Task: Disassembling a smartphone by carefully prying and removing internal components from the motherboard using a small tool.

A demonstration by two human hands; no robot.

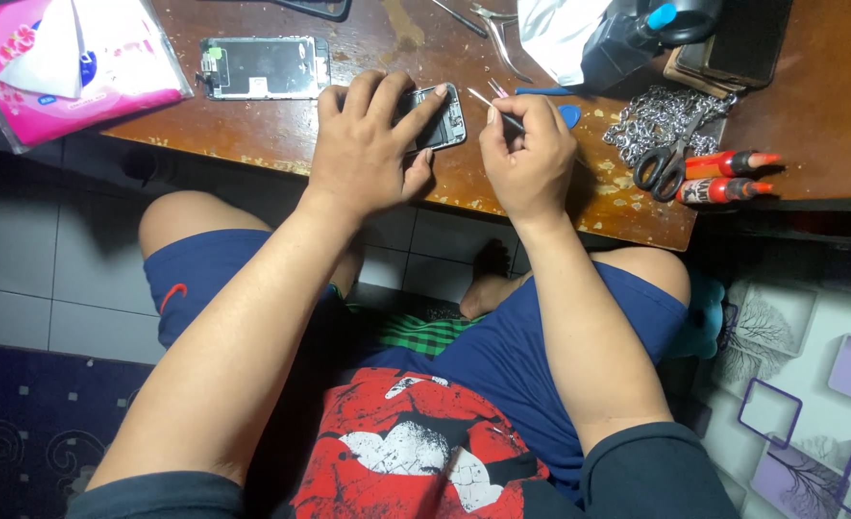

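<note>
The left hand lies spread over a small opened phone, fingers splayed across its top and the thumb tucked against its near side, pressing it to the wooden table. The phone sits close to the table's near edge, about midway along it. Just beside it, the right hand is pinched shut around a thin metal tool, the tip slanting toward the phone's right end; the two hands are close but not touching.

Behind the right hand a blue pick lies flat. Further right, near the table's right corner, a pair of black-handled scissors rests on a heap of metal chain, with two red-tipped glue tubes lying at the near edge beside them. Toward the far edge are steel tweezers and a crumpled white bag.

To the left of the hands a detached phone screen panel lies flat, and a pink tissue pack overhangs the left corner.

Below the table, the person's knees in blue shorts are over a tiled floor.
</note>
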